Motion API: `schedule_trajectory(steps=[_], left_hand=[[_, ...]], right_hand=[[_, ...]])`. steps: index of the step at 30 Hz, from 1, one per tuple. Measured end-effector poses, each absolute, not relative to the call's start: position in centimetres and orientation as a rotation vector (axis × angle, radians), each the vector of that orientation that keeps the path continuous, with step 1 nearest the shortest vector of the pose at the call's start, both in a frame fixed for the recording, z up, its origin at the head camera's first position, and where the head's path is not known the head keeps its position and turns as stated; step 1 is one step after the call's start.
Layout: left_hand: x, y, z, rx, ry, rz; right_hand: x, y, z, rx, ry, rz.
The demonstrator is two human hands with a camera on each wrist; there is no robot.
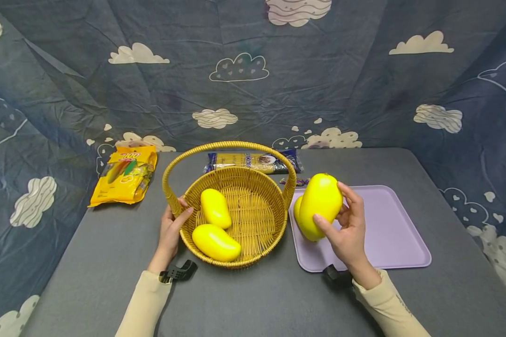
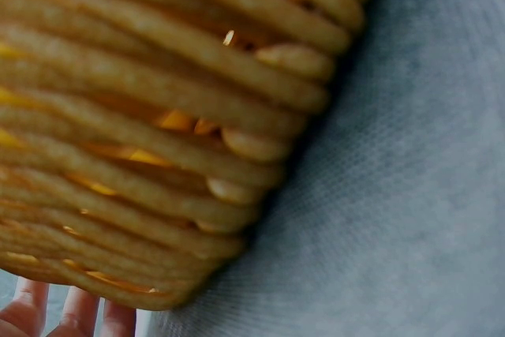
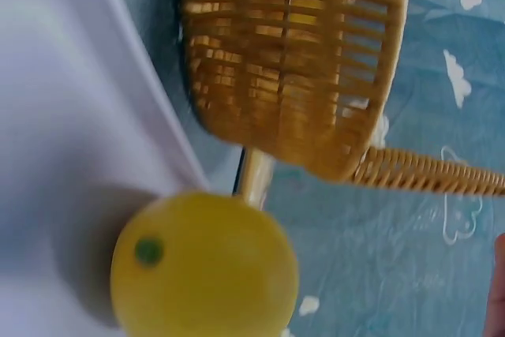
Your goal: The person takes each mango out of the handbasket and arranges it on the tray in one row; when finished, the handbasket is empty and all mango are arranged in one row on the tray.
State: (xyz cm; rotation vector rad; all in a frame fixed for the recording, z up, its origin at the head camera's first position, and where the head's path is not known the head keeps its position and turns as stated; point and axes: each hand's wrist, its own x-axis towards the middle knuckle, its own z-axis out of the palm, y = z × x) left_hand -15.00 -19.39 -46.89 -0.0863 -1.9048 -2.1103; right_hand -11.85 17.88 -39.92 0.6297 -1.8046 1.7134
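Note:
My right hand (image 1: 349,229) holds a yellow mango (image 1: 322,203) upright between thumb and fingers, over the left part of a lilac tray (image 1: 398,234). Behind it a second yellow fruit (image 1: 297,209) peeks out, mostly hidden. A mango with a green spot (image 3: 203,266) is large in the right wrist view. My left hand (image 1: 171,231) grips the side of a wicker basket (image 1: 257,210) near the foot of its handle, thumb at the rim. Two mangoes lie inside the basket on its left side, an upper one (image 1: 216,208) and a lower one (image 1: 216,243).
A yellow candy bag (image 1: 124,175) with a mango picture lies at the back left. Behind the basket is a blue and yellow packet (image 1: 253,162). A small dark-wrapped item (image 1: 295,182) lies behind the tray. A cloud-patterned cloth hangs around the grey table (image 1: 253,304).

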Motion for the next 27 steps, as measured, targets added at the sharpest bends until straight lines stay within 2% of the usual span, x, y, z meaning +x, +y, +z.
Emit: schedule_trajectory(steps=[27], left_hand=[[-15.1,-19.4,-47.0,-0.108,-1.885,-2.115]], right_hand=[[-14.5,23.7,-41.5,0.053,-2.182,1.684]])
